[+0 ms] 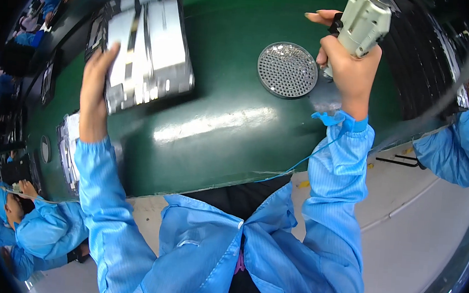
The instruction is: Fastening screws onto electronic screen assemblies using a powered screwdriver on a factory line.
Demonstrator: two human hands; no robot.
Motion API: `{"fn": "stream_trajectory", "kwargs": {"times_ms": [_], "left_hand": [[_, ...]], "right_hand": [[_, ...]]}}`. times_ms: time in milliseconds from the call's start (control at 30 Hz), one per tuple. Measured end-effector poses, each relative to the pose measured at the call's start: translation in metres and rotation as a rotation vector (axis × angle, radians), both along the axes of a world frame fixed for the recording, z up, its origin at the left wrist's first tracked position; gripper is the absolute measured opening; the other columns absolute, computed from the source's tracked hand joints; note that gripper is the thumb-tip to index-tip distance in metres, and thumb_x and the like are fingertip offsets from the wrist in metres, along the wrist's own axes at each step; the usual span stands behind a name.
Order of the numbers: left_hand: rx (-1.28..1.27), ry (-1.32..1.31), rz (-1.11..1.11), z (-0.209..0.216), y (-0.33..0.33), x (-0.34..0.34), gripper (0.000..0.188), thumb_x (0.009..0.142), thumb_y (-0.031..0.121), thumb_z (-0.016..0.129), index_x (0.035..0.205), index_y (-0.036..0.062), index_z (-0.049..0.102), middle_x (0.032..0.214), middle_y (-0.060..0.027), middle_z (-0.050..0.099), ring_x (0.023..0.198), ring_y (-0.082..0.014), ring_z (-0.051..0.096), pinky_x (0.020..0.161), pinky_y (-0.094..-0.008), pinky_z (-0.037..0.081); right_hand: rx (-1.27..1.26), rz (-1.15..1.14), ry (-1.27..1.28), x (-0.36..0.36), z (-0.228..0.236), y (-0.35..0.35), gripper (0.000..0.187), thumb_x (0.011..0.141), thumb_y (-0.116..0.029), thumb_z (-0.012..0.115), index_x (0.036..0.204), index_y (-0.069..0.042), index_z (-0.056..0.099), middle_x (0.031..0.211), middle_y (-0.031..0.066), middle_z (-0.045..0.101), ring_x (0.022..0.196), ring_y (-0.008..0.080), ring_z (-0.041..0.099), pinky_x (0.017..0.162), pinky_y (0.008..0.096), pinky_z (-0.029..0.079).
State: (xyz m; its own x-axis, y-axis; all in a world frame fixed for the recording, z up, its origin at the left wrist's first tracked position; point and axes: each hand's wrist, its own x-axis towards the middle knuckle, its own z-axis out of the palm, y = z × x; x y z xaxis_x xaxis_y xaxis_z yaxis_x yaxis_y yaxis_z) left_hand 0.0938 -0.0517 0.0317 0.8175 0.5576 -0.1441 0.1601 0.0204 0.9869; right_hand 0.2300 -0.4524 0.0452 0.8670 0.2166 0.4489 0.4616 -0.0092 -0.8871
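Note:
My left hand point(97, 83) grips the left edge of a flat electronic device point(168, 39), its inside laid bare with long silver-white panels and a dark frame. The device is smeared by motion, and the fingers under it are hidden. In my right hand point(353, 68) is a pale electric screwdriver point(363, 24), held at the far right over the bench. Its tip is hard to make out. Between the hands, closer to the right, a round screw tray point(288, 70) full of small holes lies on the green mat point(223, 85).
A blue wrist strap point(338, 119) with a thin cord circles my right wrist. Dark slatted trays point(425, 62) line the right side. More silver parts point(70, 144) lie beyond my left forearm. Co-workers in blue sit at left point(46, 225) and right point(455, 147).

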Motion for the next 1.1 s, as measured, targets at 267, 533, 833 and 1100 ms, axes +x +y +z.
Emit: {"fn": "stream_trajectory", "kwargs": {"times_ms": [267, 533, 833, 1100], "left_hand": [[1.449, 0.176, 0.124, -0.073, -0.027, -0.076, 0.055, 0.086, 0.034, 0.075, 0.128, 0.0034, 0.060, 0.115, -0.0239, 0.059, 0.104, -0.0389, 0.057, 0.088, -0.0468, 0.046], [1.128, -0.427, -0.760, -0.053, -0.211, 0.077, 0.130, 0.057, 0.060, 0.088, 0.147, -0.0124, 0.029, 0.134, -0.0318, 0.048, 0.126, -0.0467, 0.048, 0.109, -0.0464, 0.039], [1.021, -0.333, -0.820, -0.055, -0.214, 0.074, 0.130, 0.051, 0.046, 0.093, 0.147, -0.0124, 0.027, 0.135, -0.0304, 0.044, 0.125, -0.0448, 0.045, 0.110, -0.0464, 0.038], [1.083, -0.340, -0.823, -0.051, -0.206, 0.071, 0.129, 0.053, 0.046, 0.094, 0.147, -0.0109, 0.026, 0.133, -0.0285, 0.044, 0.122, -0.0428, 0.046, 0.107, -0.0456, 0.040]], "right_hand": [[-0.087, -0.198, -0.072, -0.004, 0.006, 0.020, 0.032, 0.081, 0.002, 0.059, 0.112, 0.004, 0.067, 0.102, 0.0091, 0.075, 0.058, 0.0077, 0.060, 0.053, 0.0233, 0.049], [0.013, -0.297, -0.231, 0.004, -0.008, 0.019, 0.027, 0.076, -0.003, 0.067, 0.102, 0.000, 0.073, 0.091, 0.0090, 0.077, 0.083, 0.0153, 0.073, 0.076, 0.0296, 0.056], [0.037, -0.332, -0.324, 0.006, -0.012, 0.009, 0.017, 0.072, -0.006, 0.068, 0.088, -0.002, 0.071, 0.076, 0.0137, 0.071, 0.067, 0.0265, 0.070, 0.064, 0.0349, 0.054], [0.010, -0.285, -0.441, 0.003, -0.016, 0.016, 0.014, 0.072, -0.007, 0.067, 0.085, -0.001, 0.064, 0.072, 0.0129, 0.064, 0.064, 0.0305, 0.062, 0.061, 0.0376, 0.050]]}}
